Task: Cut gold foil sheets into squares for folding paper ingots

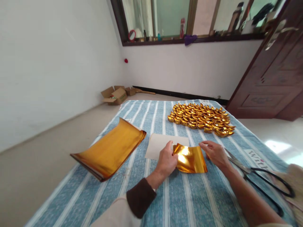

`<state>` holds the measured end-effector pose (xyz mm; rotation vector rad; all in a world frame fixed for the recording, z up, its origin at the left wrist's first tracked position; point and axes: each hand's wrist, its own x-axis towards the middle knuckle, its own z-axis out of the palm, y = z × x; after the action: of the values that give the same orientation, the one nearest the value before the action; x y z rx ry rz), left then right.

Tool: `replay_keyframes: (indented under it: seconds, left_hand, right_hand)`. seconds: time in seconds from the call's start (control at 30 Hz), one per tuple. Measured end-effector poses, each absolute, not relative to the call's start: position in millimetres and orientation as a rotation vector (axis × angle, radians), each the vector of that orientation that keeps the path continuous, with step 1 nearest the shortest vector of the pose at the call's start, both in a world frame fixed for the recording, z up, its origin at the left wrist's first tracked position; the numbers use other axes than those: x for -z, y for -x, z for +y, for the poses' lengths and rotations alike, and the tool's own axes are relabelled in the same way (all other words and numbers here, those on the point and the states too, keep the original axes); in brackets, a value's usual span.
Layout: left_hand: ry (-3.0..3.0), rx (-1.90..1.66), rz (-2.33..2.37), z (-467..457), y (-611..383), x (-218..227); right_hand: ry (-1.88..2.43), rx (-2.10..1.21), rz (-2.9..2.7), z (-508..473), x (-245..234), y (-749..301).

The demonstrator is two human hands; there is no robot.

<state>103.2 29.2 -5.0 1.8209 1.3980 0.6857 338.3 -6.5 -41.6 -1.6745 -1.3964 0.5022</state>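
Note:
My left hand [167, 161] pinches the left edge of a shiny gold foil sheet [190, 159] that lies curled on the blue striped cloth [151, 192]. The fingers of my right hand [214, 153] are closed on the sheet's right edge. Under the sheet's far side lies a plain white sheet of paper [161, 143]. A curled stack of gold foil sheets [110, 151] rests to the left. Several folded gold paper ingots [201, 118] are laid out in rows at the far side of the cloth.
Large black-handled scissors [258, 175] lie on the cloth right of my right hand. A beige fabric item [295, 183] sits at the right edge. Open cardboard boxes [115, 94] stand on the floor by the wall. A dark wooden door [272, 75] is at right.

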Motion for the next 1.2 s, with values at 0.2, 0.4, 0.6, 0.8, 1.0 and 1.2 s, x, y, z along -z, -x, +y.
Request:
replay_keyframes:
  seconds: [0.2,0.4,0.6,0.8,1.0,1.2]
  left_hand:
    - [-1.838,-0.812,1.717,109.4,-64.9,-38.1]
    - [-1.824,-0.738,1.986,192.9,-29.1,-62.0]
    - [-1.993,-0.449,2.091,227.6,-20.8,-52.6]
    - [-2.256,-0.322,2.139,220.8,-28.8,-59.2]
    - [-2.657,-0.274,1.686,165.8,-52.1,-75.4]
    - [-2.758,-0.305,0.919,84.4,-55.1,-52.7]
  right_hand:
    - [1.618,-0.641,-1.223,-18.9,43.3,-340.8]
    - [1.627,-0.67,-1.271,-15.7,54.4,-346.1]
    - [1.669,-0.358,-1.484,-17.1,65.5,-335.9]
    - [1.579,0.177,-1.916,-15.5,60.7,-319.3]
    - [1.575,0.541,-2.172,3.3,49.4,-306.5]
    - [1.471,0.556,-2.244,13.2,50.0,-299.5]
